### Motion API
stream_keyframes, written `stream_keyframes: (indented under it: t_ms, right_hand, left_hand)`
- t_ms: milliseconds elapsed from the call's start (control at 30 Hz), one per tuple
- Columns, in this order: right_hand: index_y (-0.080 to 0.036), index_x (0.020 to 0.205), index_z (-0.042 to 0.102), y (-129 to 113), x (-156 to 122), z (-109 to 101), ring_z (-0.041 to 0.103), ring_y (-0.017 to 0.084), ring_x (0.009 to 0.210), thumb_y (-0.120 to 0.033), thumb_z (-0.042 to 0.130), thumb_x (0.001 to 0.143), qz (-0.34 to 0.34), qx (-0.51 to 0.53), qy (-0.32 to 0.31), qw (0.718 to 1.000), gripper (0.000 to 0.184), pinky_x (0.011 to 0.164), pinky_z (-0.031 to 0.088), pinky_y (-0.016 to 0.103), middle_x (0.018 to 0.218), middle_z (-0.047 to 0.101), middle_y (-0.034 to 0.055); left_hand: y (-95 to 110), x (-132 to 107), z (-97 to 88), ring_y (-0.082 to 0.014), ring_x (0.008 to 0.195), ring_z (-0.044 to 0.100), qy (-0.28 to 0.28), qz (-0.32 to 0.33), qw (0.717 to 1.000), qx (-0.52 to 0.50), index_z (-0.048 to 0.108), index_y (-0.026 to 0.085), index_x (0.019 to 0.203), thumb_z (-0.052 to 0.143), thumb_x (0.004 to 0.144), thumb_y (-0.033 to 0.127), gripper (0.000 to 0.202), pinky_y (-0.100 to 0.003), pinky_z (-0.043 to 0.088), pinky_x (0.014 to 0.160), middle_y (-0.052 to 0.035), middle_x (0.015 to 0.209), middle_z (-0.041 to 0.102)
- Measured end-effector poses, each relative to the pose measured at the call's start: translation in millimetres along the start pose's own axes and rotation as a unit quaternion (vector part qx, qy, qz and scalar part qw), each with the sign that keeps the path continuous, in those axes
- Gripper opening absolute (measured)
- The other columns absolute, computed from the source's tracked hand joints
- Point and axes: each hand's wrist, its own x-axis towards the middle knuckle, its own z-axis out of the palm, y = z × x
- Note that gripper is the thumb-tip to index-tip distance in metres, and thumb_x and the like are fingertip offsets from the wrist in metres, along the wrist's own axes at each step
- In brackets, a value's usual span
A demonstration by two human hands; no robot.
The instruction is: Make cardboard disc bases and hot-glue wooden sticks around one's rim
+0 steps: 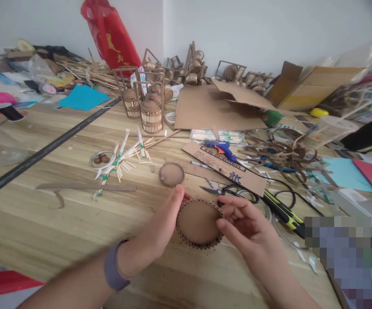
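Cardbd disc (199, 223) btwn LH (160, 227), RH fingers (237, 203)

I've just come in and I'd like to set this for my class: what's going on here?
A person has their left hand and right hand on either side of a round cardboard tray with a notched-looking rim, the right fingers at its edge. A smaller tray lies just beyond. The glue gun and scissors lie unused nearby. Small framed baskets stand farther back.
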Motion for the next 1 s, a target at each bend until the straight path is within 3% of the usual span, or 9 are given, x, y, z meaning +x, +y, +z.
stream_keyframes:
  t_ms: [67,167,300,400,500,600,700,833,1000]
  right_hand:
    - [-0.023,0.103,0.061,1.9,2.9,-0.9,0.057,0.011,0.055,-0.034,0.07,0.08,0.003,-0.011,0.029,1.0,0.028,0.05,0.05,0.02,0.064,0.06,-0.0036]
    - [-0.022,0.104,0.06,6.9,1.5,-0.6,0.057,0.012,0.054,-0.038,0.07,0.079,0.02,-0.058,0.044,0.997,0.031,0.052,0.05,0.023,0.063,0.06,-0.0036]
    - [-0.022,0.105,0.058,8.5,-3.9,4.3,0.063,0.015,0.058,-0.044,0.07,0.078,0.037,-0.084,0.013,0.996,0.036,0.053,0.052,0.026,0.067,0.065,-0.001]
    - [-0.021,0.107,0.059,3.0,0.6,-2.1,0.068,0.017,0.062,-0.048,0.067,0.081,0.017,-0.078,-0.03,0.996,0.038,0.055,0.055,0.026,0.072,0.069,0.0017]
    - [-0.023,0.102,0.064,2.6,13.3,-27.8,0.071,0.021,0.073,-0.05,0.055,0.088,-0.019,-0.199,-0.074,0.977,0.032,0.063,0.057,0.031,0.083,0.075,0.0064]
    - [-0.023,0.095,0.068,18.5,24.8,-61.7,0.07,0.03,0.089,-0.048,0.056,0.085,-0.064,-0.422,-0.065,0.902,0.029,0.075,0.057,0.043,0.096,0.074,0.01]
    - [-0.021,0.113,0.064,41.9,28.5,-81.6,0.068,0.034,0.095,-0.042,0.063,0.08,-0.078,-0.539,-0.112,0.831,0.039,0.081,0.055,0.048,0.107,0.072,0.013]
    - [-0.018,0.13,0.054,53.4,30.3,-78.0,0.067,0.033,0.098,-0.029,0.064,0.076,-0.074,-0.601,-0.117,0.787,0.056,0.082,0.054,0.046,0.11,0.07,0.0149]
    - [-0.013,0.129,0.056,38.4,33.5,-65.6,0.069,0.031,0.092,-0.027,0.059,0.081,-0.057,-0.611,-0.151,0.775,0.051,0.079,0.055,0.043,0.103,0.072,0.0151]
  left_hand:
    - [1.1,-3.5,-0.7,-0.0288,0.131,0.042,0.029,0.097,0.987,0.122,0.045,0.02,0.125,0.052,0.083,0.068,0.064,-0.044,0.029,0.112,-0.0122,0.135,0.052]
    - [-1.1,-7.7,2.5,-0.0344,0.137,0.033,0.003,0.255,0.898,0.358,0.034,0.019,0.138,0.079,0.066,0.057,0.093,-0.049,0.025,0.115,-0.0169,0.146,0.039]
    - [-9.4,-6.7,7.0,-0.031,0.134,0.038,-0.023,0.302,0.827,0.474,0.038,0.022,0.137,0.079,0.072,0.033,0.078,-0.046,0.034,0.111,-0.0137,0.143,0.044]
    - [-8.8,-4.8,6.6,-0.0285,0.126,0.047,-0.018,0.285,0.838,0.466,0.042,0.022,0.132,0.074,0.073,0.023,0.068,-0.043,0.04,0.105,-0.0115,0.136,0.05]
    - [-2.3,-4.5,5.7,-0.0288,0.121,0.05,-0.011,0.254,0.858,0.446,0.046,0.021,0.127,0.074,0.069,0.022,0.065,-0.043,0.041,0.102,-0.0114,0.132,0.054]
    - [2.1,-4.8,6.3,-0.0292,0.119,0.051,-0.002,0.232,0.873,0.429,0.048,0.02,0.124,0.073,0.068,0.022,0.062,-0.043,0.041,0.102,-0.0115,0.13,0.054]
    - [1.6,-5.0,7.6,-0.0287,0.12,0.05,-0.001,0.227,0.878,0.421,0.047,0.019,0.125,0.072,0.067,0.021,0.063,-0.042,0.04,0.103,-0.0121,0.13,0.054]
    - [0.0,-5.3,8.2,-0.0282,0.123,0.047,-0.012,0.232,0.877,0.421,0.043,0.017,0.127,0.07,0.068,0.02,0.064,-0.043,0.038,0.106,-0.0135,0.132,0.051]
    - [1.3,-5.6,8.2,-0.0281,0.125,0.045,-0.02,0.239,0.875,0.421,0.041,0.017,0.127,0.068,0.069,0.019,0.064,-0.043,0.037,0.107,-0.0144,0.133,0.049]
